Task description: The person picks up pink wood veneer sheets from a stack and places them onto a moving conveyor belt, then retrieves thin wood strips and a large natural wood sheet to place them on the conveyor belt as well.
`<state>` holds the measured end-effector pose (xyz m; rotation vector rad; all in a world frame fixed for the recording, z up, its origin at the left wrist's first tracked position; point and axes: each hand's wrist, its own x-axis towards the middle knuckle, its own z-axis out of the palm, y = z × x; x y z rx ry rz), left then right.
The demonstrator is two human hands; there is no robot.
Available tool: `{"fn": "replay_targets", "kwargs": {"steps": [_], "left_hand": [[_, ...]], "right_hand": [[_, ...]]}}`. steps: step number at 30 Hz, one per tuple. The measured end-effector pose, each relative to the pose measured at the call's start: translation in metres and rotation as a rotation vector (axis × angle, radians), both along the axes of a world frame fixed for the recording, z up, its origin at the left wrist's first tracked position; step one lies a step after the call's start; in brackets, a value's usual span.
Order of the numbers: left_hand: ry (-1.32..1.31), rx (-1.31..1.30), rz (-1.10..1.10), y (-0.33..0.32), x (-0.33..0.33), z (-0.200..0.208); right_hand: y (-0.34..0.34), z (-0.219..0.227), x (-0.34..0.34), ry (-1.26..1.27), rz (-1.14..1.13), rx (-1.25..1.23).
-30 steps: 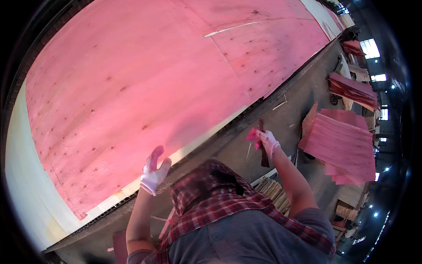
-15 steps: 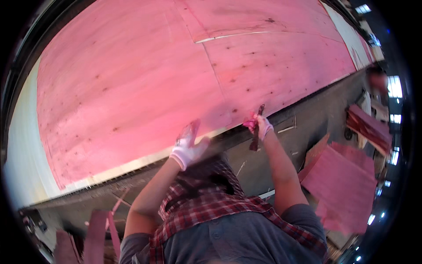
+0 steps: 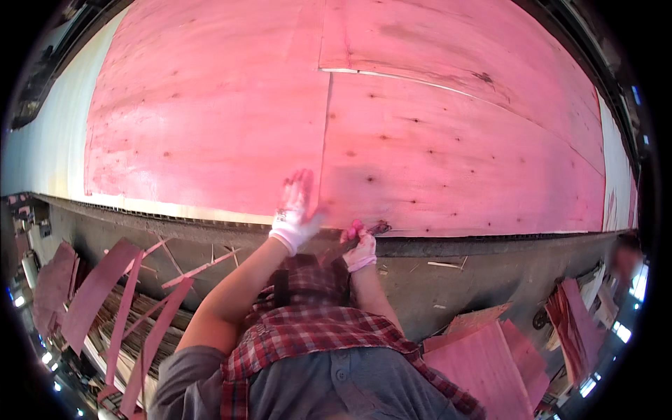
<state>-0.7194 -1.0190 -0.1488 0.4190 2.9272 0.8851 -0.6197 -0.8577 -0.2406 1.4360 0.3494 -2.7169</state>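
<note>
Pink-tinted wood veneer sheets [image 3: 210, 119] with dark knots cover the broad surface in front of me, and a seam runs between neighbouring sheets. My left hand [image 3: 297, 213], in a white glove with pink-stained fingers, is open at the near edge of the left sheet, just left of the seam; I cannot tell whether it touches. To its right, my right hand [image 3: 359, 248], also gloved, is closed around a dark, narrow, knife-like tool [image 3: 379, 227] at the table's edge. One end of the tool points right over the veneer; the other is blurred before my apron.
Pink veneer strips [image 3: 94, 297] and offcuts lean over a stack at lower left. More pink sheets [image 3: 479, 367] lie at lower right. Scraps litter the grey floor [image 3: 413, 297] below the table. A blurred person [image 3: 625, 257] is at the far right.
My view has turned, so the table's near edge now runs nearly level. My right hand has come in closer to my left, with the tool still in it. The left hand stays open.
</note>
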Motion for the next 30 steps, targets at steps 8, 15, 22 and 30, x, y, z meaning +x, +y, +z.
{"fn": "replay_targets", "kwargs": {"steps": [8,15,22,30], "left_hand": [[-0.153,-0.275,0.122,-0.007,-0.015,-0.053],[-0.24,-0.297,0.128,0.009,-0.032,-0.056],[-0.441,0.518,0.233,-0.046,-0.038,-0.05],[-0.433,-0.473,0.527,-0.179,-0.027,-0.044]], "right_hand": [[-0.004,0.031,-0.024,-0.192,0.055,0.0],[0.0,0.024,-0.028,-0.274,0.181,0.124],[0.01,0.006,-0.012,-0.158,0.35,0.202],[0.064,0.021,-0.017,0.043,0.791,0.039]]}}
